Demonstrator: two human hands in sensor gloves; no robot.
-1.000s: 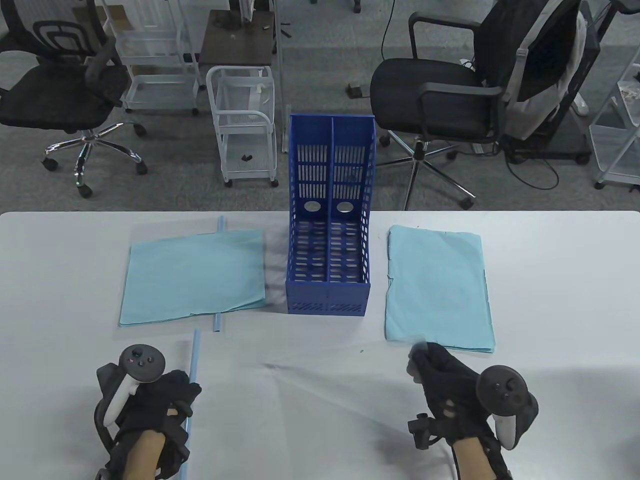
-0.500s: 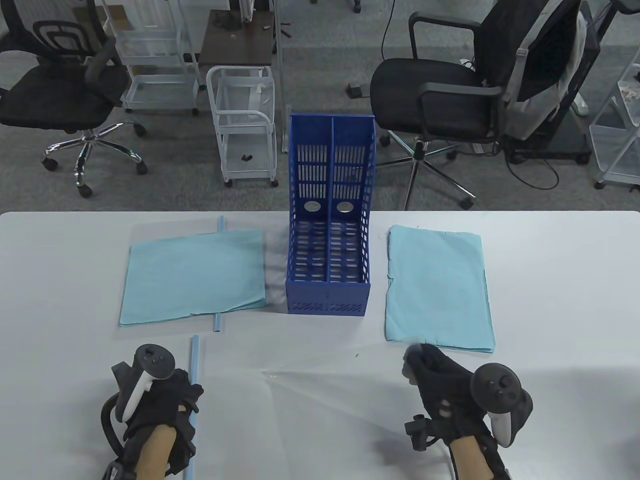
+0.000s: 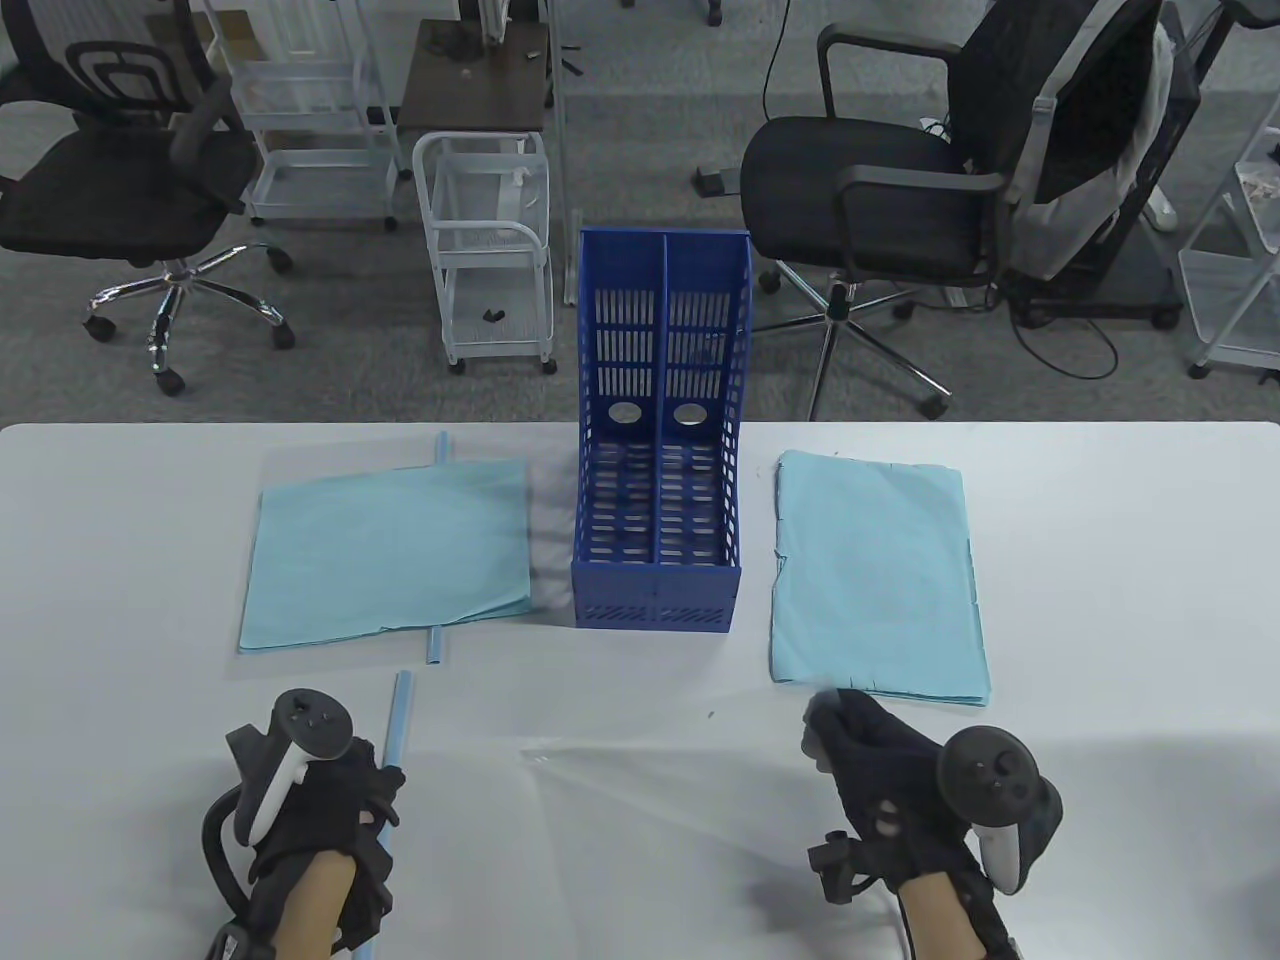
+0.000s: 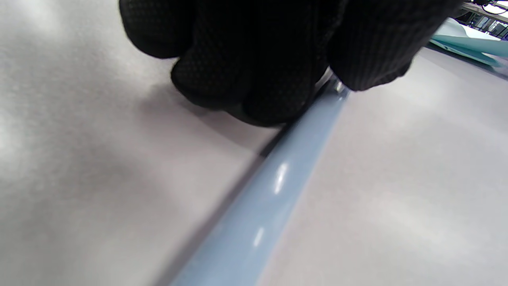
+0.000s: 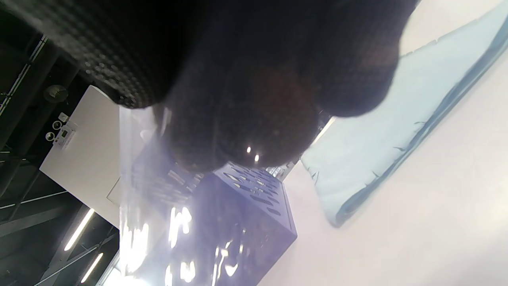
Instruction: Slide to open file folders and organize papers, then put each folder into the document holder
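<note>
A clear plastic folder (image 3: 650, 800) lies at the near edge, with its pale blue slide bar (image 3: 400, 715) along its left side. My left hand (image 3: 375, 790) grips that bar (image 4: 254, 214), fingers (image 4: 254, 79) curled over it. My right hand (image 3: 828, 722) pinches the clear cover's far right corner and holds it raised off the table; the sheet (image 5: 151, 222) shows under the fingers. The blue two-slot document holder (image 3: 655, 540) stands at the centre, both slots bare. A second folder with light blue papers (image 3: 390, 550) lies to its left, its bar end (image 3: 436, 645) sticking out.
A stack of light blue papers (image 3: 875, 580) lies right of the holder, just beyond my right hand. Behind the white table (image 3: 1120, 600) stand office chairs (image 3: 870, 200) and white trolleys (image 3: 485, 250).
The left hand has shifted a little to the right and drawn the slide bar slightly toward the near edge, tilting it. The right hand has edged left with the cover corner.
</note>
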